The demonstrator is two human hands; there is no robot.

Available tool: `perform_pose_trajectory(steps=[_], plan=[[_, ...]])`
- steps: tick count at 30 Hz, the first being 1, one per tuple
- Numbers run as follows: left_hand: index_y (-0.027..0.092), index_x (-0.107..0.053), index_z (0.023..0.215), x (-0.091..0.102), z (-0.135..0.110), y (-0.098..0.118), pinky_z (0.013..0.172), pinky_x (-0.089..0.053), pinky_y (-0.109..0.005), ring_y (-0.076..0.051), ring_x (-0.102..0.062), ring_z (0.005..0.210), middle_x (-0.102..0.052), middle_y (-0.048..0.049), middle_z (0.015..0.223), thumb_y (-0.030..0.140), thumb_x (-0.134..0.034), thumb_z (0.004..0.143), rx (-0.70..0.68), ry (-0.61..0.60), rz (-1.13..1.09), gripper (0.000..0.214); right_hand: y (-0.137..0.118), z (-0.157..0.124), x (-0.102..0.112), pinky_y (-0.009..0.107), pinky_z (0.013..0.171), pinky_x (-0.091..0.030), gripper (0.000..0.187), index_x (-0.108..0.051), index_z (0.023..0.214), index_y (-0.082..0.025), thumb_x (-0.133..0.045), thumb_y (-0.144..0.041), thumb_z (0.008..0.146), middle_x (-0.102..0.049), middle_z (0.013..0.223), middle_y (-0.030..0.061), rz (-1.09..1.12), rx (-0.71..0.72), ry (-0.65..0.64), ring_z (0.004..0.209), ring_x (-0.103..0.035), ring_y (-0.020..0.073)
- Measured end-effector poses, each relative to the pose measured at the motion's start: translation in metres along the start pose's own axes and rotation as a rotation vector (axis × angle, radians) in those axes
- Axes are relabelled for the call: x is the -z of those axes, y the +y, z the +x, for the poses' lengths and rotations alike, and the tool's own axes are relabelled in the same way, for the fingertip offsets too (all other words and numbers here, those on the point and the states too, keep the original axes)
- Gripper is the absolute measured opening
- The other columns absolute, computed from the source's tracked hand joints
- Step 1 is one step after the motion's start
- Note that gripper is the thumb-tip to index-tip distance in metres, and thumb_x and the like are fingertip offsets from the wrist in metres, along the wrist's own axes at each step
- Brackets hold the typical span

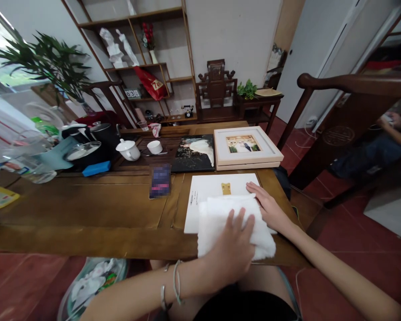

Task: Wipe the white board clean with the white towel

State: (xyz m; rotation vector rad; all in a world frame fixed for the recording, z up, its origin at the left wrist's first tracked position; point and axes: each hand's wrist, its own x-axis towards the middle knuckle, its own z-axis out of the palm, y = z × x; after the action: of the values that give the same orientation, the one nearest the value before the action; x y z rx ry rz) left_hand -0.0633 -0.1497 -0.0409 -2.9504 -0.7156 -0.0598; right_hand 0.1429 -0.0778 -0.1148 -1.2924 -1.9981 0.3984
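A folded white towel lies at the near edge of the wooden table, on top of a white card or frame backing with a small gold mark. My left hand rests flat on the towel's near part, fingers stretched out. My right hand lies flat on the towel's right side and the white card, fingers extended. Neither hand grips anything.
Behind the card lie a white-framed photo and a dark photo print. A phone lies mid-table. A tea tray holds a white teapot, cup and kettle. Another person sits at far right.
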Motion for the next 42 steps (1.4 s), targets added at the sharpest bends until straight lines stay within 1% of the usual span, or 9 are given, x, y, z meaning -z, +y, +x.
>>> perform_pose_trajectory(steps=[3, 11, 17, 20, 23, 26, 32, 36, 42], plan=[[0.02, -0.074, 0.097, 0.001, 0.001, 0.001, 0.108, -0.024, -0.059, -0.042, -0.031, 0.135, -0.04, -0.0138, 0.146, 0.033, -0.053, 0.087, 0.031, -0.008, -0.007, 0.027, 0.001, 0.0, -0.001, 0.054, 0.111, -0.036, 0.044, -0.052, 0.131, -0.023, -0.04, -0.019, 0.09, -0.051, 0.14, 0.0105, 0.007, -0.001, 0.015, 0.134, -0.043, 0.0254], [0.014, -0.071, 0.106, -0.01, 0.043, -0.06, 0.109, -0.027, -0.056, -0.039, -0.027, 0.138, -0.037, -0.0149, 0.148, 0.031, -0.056, 0.086, 0.178, -0.071, 0.031, 0.03, -0.003, 0.001, 0.0, 0.054, 0.111, -0.035, 0.047, -0.052, 0.131, -0.019, -0.041, -0.015, 0.086, -0.053, 0.137, 0.0132, -0.004, 0.011, 0.005, 0.134, -0.042, 0.0266], [0.016, -0.074, 0.094, -0.004, 0.005, -0.008, 0.107, -0.025, -0.06, -0.043, -0.029, 0.136, -0.039, -0.0162, 0.146, 0.029, -0.054, 0.087, 0.026, 0.006, 0.019, 0.025, -0.001, 0.001, 0.002, 0.054, 0.11, -0.036, 0.045, -0.052, 0.131, -0.022, -0.043, -0.017, 0.087, -0.052, 0.139, 0.0115, 0.004, -0.001, 0.004, 0.134, -0.043, 0.0264], [0.02, -0.074, 0.092, 0.007, -0.016, 0.003, 0.108, -0.028, -0.057, -0.041, -0.029, 0.137, -0.036, -0.0117, 0.149, 0.026, -0.058, 0.084, -0.058, -0.062, -0.057, 0.018, -0.002, 0.001, 0.001, 0.055, 0.111, -0.036, 0.043, -0.054, 0.13, -0.023, -0.042, -0.02, 0.089, -0.052, 0.139, 0.0103, 0.003, -0.013, 0.023, 0.133, -0.044, 0.0264], [0.02, -0.07, 0.1, 0.025, -0.019, -0.021, 0.11, -0.029, -0.052, -0.034, -0.026, 0.14, -0.029, -0.0078, 0.153, 0.018, -0.064, 0.076, -0.039, -0.132, -0.102, 0.025, -0.002, 0.001, -0.001, 0.054, 0.111, -0.035, 0.042, -0.054, 0.13, -0.021, -0.04, -0.02, 0.09, -0.053, 0.138, 0.0115, -0.014, -0.008, 0.035, 0.133, -0.045, 0.0264], [0.018, -0.07, 0.096, 0.035, -0.008, -0.063, 0.111, -0.028, -0.051, -0.032, -0.027, 0.14, -0.027, -0.0059, 0.154, 0.007, -0.06, 0.076, 0.14, -0.086, -0.044, 0.025, -0.003, 0.001, -0.001, 0.054, 0.111, -0.036, 0.042, -0.054, 0.13, -0.022, -0.04, -0.02, 0.09, -0.054, 0.138, 0.0108, -0.025, 0.007, 0.05, 0.132, -0.045, 0.026], [0.015, -0.069, 0.091, 0.002, 0.01, -0.116, 0.108, -0.031, -0.051, -0.032, -0.025, 0.141, -0.025, -0.007, 0.154, -0.002, -0.054, 0.074, 0.144, -0.073, 0.003, 0.028, -0.005, 0.002, 0.0, 0.053, 0.111, -0.036, 0.042, -0.054, 0.13, -0.023, -0.041, -0.022, 0.091, -0.054, 0.138, 0.0101, -0.033, -0.001, 0.049, 0.132, -0.046, 0.0257], [0.015, -0.071, 0.095, -0.011, 0.003, -0.1, 0.108, -0.03, -0.054, -0.035, -0.021, 0.141, -0.023, -0.0062, 0.155, 0.001, -0.054, 0.073, 0.153, -0.133, -0.013, 0.031, -0.006, 0.002, -0.001, 0.053, 0.111, -0.035, 0.041, -0.055, 0.129, -0.019, -0.039, -0.023, 0.092, -0.053, 0.138, 0.0127, -0.042, -0.013, 0.042, 0.133, -0.045, 0.026], [0.016, -0.074, 0.096, 0.008, -0.031, -0.037, 0.109, -0.024, -0.058, -0.042, -0.018, 0.14, -0.023, -0.011, 0.155, 0.02, -0.056, 0.077, 0.116, -0.18, -0.092, 0.026, -0.006, 0.001, -0.002, 0.054, 0.112, -0.034, 0.041, -0.054, 0.13, -0.023, -0.04, -0.023, 0.091, -0.054, 0.137, 0.0095, -0.03, -0.021, 0.049, 0.133, -0.044, 0.026]])
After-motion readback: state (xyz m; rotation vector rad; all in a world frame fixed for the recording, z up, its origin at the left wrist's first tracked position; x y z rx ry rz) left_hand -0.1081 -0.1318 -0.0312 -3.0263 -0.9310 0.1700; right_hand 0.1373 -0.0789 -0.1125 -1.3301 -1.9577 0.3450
